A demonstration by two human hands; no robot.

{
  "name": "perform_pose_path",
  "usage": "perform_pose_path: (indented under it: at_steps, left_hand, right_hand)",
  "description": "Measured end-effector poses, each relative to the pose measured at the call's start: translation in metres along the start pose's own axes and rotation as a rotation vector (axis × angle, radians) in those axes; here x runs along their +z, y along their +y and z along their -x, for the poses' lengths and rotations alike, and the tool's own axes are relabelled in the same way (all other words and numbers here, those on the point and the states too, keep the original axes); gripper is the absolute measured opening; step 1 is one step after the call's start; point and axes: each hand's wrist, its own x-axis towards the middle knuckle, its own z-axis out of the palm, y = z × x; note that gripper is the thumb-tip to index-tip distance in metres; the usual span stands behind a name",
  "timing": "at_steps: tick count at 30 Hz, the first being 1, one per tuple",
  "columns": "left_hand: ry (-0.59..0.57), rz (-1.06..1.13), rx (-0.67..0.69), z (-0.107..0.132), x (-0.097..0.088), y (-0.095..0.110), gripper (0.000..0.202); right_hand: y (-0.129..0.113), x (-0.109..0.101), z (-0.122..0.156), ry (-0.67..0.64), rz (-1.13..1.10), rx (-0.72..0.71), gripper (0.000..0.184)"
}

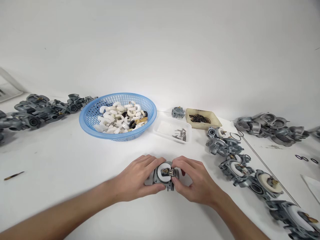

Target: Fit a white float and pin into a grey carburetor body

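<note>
A grey metal carburetor body [164, 175] with a white float on top rests on the white table near the front middle. My left hand [136, 178] wraps round its left side, fingers closed on it. My right hand [193, 180] grips its right side, thumb and fingertips pinched at the small metal hinge of the float. Whether a pin sits between those fingertips is too small to tell.
A blue basket [87, 116] of white floats stands behind. A clear tray [163, 128] of small metal pins and a beige tray [213, 118] of black rings lie right of it. Carburetor bodies lie in a row at right [236, 166], at far right [270, 128] and far left [35, 111].
</note>
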Motion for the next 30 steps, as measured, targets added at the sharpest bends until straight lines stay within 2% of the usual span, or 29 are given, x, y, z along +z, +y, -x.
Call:
perform_pose_path:
  at_steps: [14, 30]
  left_hand:
    - [0.039, -0.012, 0.026, 0.0001, -0.0007, 0.0002, 0.058]
    - [0.029, 0.01, 0.027, -0.0005, -0.0011, 0.0009, 0.057]
  right_hand:
    - [-0.0003, -0.0008, -0.001, -0.008, -0.003, -0.003, 0.022]
    - [-0.0011, -0.0004, -0.001, -0.003, 0.009, 0.003, 0.021]
